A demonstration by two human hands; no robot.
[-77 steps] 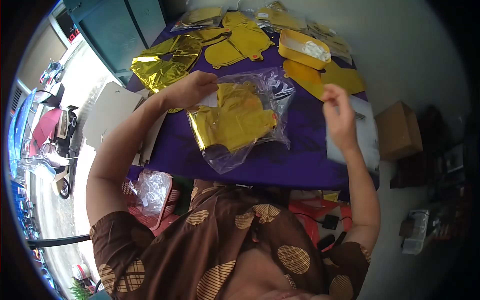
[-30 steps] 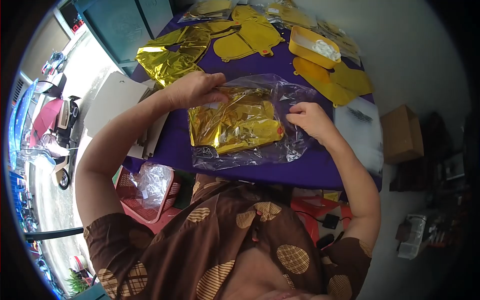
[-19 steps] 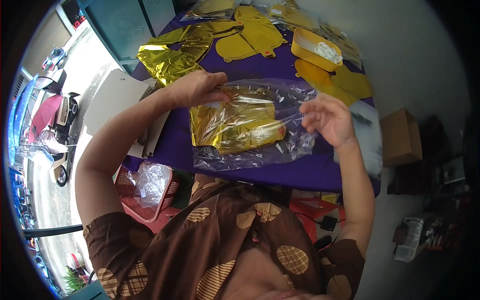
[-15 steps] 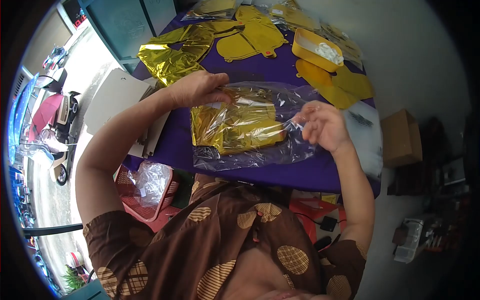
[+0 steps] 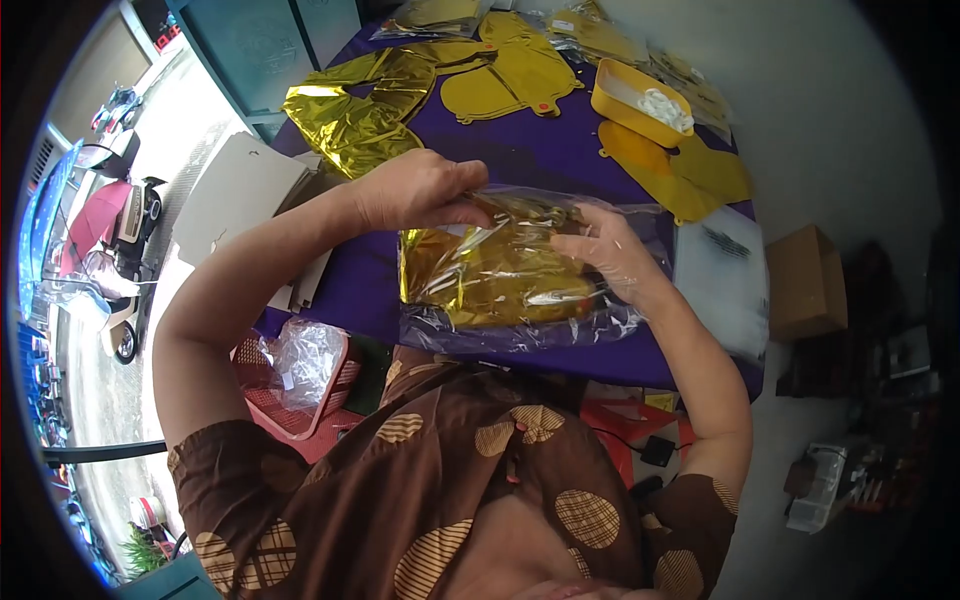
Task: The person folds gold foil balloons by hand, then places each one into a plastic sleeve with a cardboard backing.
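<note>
A clear plastic bag [image 5: 620,330] lies at the table's front edge with a folded gold foil balloon [image 5: 465,275] inside it. My left hand [image 5: 425,192] is closed on the bag's upper left edge, thumb stretched along the plastic. From the right, my right hand [image 5: 618,256] reaches over the bag's right part, its thumb and forefinger apart and resting against the plastic above the foil. The other fingers of that hand are partly hidden.
Flat gold balloons [image 5: 510,80] and crumpled gold foil [image 5: 360,110] lie on the purple cloth [image 5: 510,150]. A yellow tray [image 5: 640,105] holds white pieces. Clear bags [image 5: 720,280] are stacked right, cardboard [image 5: 235,200] left. Below stands a red basket [image 5: 290,400].
My right hand has moved left from the bag's right end onto its middle right part. The bag and my left hand have shifted slightly right.
</note>
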